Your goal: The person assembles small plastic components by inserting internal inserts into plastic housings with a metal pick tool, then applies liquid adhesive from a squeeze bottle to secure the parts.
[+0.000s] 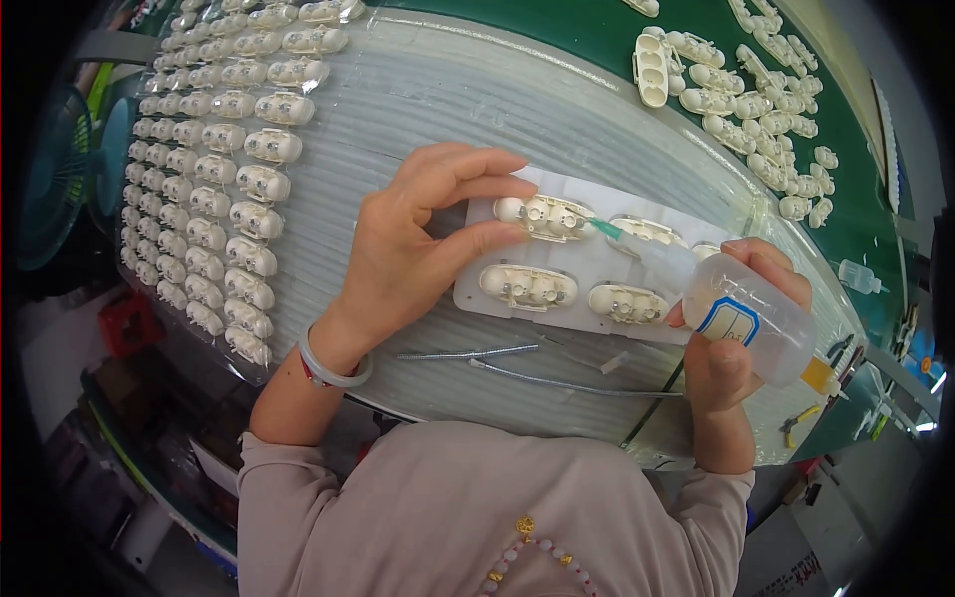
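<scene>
A white board (585, 261) lies before me, bearing several cream oval plastic housings with rounded, ball-like parts inside. My left hand (408, 224) pinches the left end of the upper-left housing (545, 217) between thumb and fingers. In my right hand (724, 370) is a translucent squeeze bottle (761, 316) with a blue-edged label, tipped sideways. Its green needle tip (604, 228) points left and reaches the right end of the pinched housing; whether they touch I cannot tell. Below sit a lower-left housing (527, 287) and a lower-right housing (629, 303). The bottle's nozzle partly covers an upper housing (647, 233).
Rows of similar housings (254, 219) fill the table's left side. Loose housings (766, 124) are heaped at the far right. Thin metal rods (577, 388) lie near the front edge. A small bottle (858, 276) and a yellow-handled tool (800, 426) are at the right.
</scene>
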Demonstrator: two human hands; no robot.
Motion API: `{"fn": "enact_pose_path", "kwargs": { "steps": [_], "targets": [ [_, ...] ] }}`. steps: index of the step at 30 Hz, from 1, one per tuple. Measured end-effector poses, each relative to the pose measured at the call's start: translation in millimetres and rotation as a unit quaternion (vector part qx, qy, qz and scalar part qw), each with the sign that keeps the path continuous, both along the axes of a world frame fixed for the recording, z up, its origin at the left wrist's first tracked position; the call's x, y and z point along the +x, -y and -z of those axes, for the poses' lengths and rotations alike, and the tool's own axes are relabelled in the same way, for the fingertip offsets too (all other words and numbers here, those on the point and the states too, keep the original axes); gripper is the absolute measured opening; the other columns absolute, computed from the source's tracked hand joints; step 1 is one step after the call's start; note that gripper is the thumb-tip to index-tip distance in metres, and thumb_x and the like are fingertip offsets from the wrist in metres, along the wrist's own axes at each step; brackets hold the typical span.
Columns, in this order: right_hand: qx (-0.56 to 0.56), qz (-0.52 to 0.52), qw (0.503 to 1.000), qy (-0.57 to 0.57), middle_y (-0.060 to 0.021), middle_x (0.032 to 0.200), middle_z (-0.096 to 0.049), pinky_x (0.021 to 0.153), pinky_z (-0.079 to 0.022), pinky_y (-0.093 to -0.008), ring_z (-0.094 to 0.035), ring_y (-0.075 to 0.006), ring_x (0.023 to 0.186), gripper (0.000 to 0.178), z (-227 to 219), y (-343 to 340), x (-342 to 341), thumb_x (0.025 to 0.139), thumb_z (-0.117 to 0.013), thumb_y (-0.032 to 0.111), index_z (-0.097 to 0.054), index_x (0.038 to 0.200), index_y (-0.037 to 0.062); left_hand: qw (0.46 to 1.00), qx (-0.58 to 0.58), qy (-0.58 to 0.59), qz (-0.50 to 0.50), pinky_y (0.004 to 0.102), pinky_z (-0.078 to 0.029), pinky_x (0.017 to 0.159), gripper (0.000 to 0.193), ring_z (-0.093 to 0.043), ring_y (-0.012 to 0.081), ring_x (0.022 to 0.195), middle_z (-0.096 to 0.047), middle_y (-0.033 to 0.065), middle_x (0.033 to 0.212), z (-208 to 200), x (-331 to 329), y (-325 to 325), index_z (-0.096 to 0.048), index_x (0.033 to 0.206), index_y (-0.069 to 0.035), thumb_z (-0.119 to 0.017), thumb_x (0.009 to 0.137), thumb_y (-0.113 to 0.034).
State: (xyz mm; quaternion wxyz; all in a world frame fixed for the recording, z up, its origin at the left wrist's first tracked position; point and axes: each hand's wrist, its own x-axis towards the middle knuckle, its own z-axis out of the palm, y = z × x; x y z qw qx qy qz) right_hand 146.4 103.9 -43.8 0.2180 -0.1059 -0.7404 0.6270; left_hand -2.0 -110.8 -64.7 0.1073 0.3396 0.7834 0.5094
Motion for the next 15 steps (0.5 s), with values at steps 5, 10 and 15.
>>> {"fn": "enact_pose_path", "kwargs": {
  "steps": [5,10,15],
  "targets": [
    [-0.022,0.058,0.998,0.03,-0.0176,0.112,-0.046,0.05,-0.055,-0.0288,-0.059,-0.0216,0.085,0.072,-7.4,6.2,-2.6,0.072,-0.07,0.047,-0.04,0.117,0.0001,0.999,-0.027,-0.021,0.002,0.0293,-0.045,0.085,0.035,-0.055,0.0193,0.1,-0.068,0.0009,0.097,0.2,-2.7,3.2,-0.062,0.104,-0.005,-0.073,0.071,-0.007],
    [-0.01,-0.049,0.999,-0.018,-0.0164,0.11,-0.051,0.084,-0.049,-0.0343,-0.053,-0.0232,0.103,0.073,0.0,-2.2,-0.4,0.062,-0.084,0.032,-0.044,0.116,0.0041,0.998,-0.035,-0.058,0.004,0.0302,-0.045,0.085,0.04,-0.054,0.0211,0.099,-0.068,0.0002,0.096,-5.3,-0.2,0.7,-0.061,0.108,-0.007,-0.073,0.07,-0.007],
    [0.144,-0.058,0.985,-0.074,-0.0154,0.104,-0.054,0.076,-0.051,-0.032,-0.057,-0.0224,0.094,0.076,-4.3,-1.2,-8.8,0.062,-0.083,0.043,-0.044,0.114,0.0026,0.999,0.009,-0.038,0.009,0.0334,-0.045,0.086,0.045,-0.056,0.0241,0.102,-0.067,0.0052,0.097,-9.0,2.2,1.2,-0.057,0.111,-0.003,-0.073,0.069,-0.002]
  ]
}}
